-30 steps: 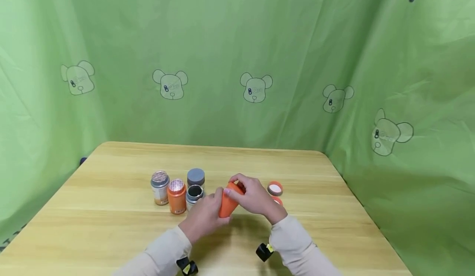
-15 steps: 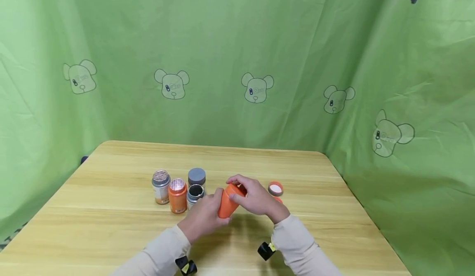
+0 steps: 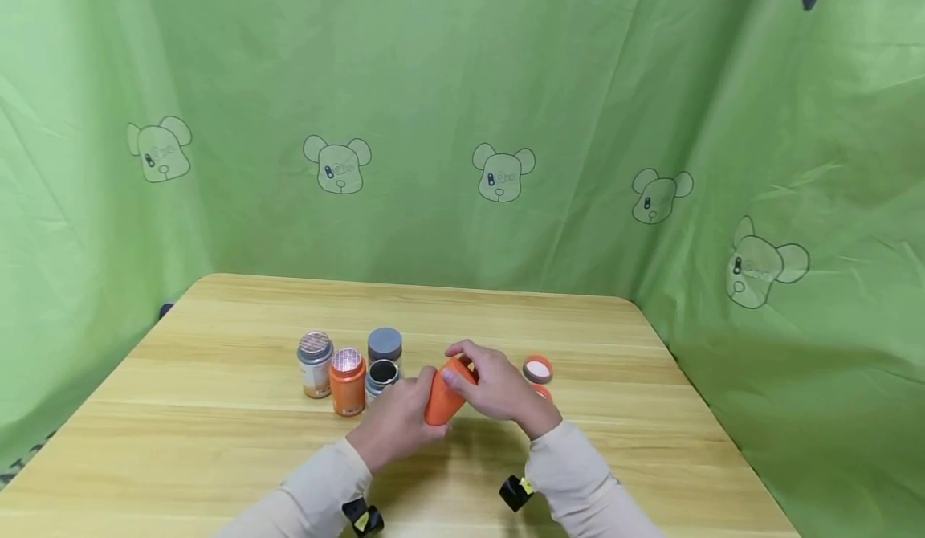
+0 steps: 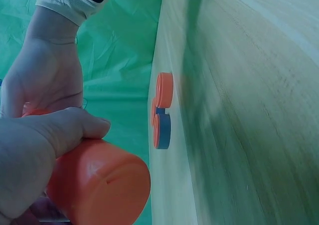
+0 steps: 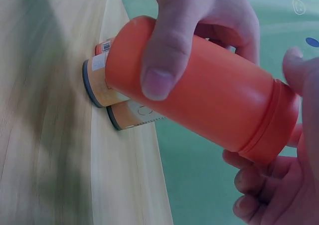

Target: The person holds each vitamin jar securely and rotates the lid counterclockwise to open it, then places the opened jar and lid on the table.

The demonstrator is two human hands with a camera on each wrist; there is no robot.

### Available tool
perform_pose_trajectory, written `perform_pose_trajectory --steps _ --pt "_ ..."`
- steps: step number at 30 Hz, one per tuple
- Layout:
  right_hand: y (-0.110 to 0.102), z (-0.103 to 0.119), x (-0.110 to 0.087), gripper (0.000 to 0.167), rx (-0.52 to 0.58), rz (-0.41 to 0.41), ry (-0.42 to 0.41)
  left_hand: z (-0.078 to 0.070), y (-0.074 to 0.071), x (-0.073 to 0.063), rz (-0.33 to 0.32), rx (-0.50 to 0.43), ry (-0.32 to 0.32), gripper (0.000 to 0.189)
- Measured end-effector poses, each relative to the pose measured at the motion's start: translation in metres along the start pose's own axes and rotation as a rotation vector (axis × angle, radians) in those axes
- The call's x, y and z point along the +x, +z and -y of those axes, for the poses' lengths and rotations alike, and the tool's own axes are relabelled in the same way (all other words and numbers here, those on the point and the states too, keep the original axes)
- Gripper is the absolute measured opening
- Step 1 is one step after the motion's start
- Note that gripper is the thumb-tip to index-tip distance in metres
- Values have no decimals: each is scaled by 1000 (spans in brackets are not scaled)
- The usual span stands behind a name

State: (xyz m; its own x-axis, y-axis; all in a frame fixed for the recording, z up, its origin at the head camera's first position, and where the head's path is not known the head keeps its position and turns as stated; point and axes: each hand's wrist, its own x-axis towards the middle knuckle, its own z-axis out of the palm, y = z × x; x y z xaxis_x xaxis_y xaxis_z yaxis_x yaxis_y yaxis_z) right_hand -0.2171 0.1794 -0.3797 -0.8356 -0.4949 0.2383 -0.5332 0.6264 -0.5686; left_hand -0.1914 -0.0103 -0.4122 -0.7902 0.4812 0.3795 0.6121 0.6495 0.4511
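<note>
An orange bottle (image 3: pixel 444 401) is held tilted above the table between both hands. My left hand (image 3: pixel 400 421) grips its body, thumb laid across the side, as the right wrist view shows. Round the orange screw cap (image 5: pixel 273 124) at its upper end curl the fingers of my right hand (image 3: pixel 499 385). The cap sits on the bottle's neck. In the left wrist view the bottle's base (image 4: pixel 117 190) faces the camera, and the right hand (image 4: pixel 47 75) is behind it.
Left of the hands stand a grey bottle (image 3: pixel 315 369) and an orange bottle (image 3: pixel 348 389) with foil-sealed tops, an uncapped bottle (image 3: pixel 381 377) with a dark mouth, and a grey-lidded bottle (image 3: pixel 385 344). Loose caps (image 3: pixel 537 369) lie at the right on the wooden table (image 3: pixel 629 425).
The right hand's fingers shift slightly about the cap while the left keeps its grip on the bottle. The head view drifts a little; the standing bottles stay put.
</note>
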Motion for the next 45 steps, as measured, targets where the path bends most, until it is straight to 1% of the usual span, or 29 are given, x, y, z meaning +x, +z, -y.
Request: perform_pose_trajectory --steps 5,9,12,14,19,23,27,33,36,40,42,45 --pt "1 -2 -1 34 20 7 -8 1 0 0 9 0 -4 54" --pt "1 -4 -1 33 47 13 -73 2 0 0 -1 12 -3 55" --pt "0 -4 -1 36 51 7 -110 3 0 -1 5 16 -19 56" --pt "1 -4 -1 38 28 -7 -102 3 -1 -1 9 17 -26 56" --pt "5 -3 0 40 -30 -35 -17 3 -1 0 8 25 -17 56" --pt "7 -2 0 37 -14 -31 14 3 0 1 10 32 -13 57" --pt "6 -3 0 35 1 -14 1 4 0 1 13 33 -19 58" --pt "1 -2 0 33 25 14 -45 4 -1 1 4 44 -14 58" --pt "-1 -3 0 31 30 18 -82 4 -1 0 -3 56 -13 58" --pt "-1 -3 1 33 12 5 -119 4 -1 0 -1 53 -14 59" --pt "-1 -3 0 35 -4 -6 -112 4 -2 0 2 45 -14 59" --pt "1 -3 -1 38 -25 -21 -77 3 -2 1 10 36 -17 59"
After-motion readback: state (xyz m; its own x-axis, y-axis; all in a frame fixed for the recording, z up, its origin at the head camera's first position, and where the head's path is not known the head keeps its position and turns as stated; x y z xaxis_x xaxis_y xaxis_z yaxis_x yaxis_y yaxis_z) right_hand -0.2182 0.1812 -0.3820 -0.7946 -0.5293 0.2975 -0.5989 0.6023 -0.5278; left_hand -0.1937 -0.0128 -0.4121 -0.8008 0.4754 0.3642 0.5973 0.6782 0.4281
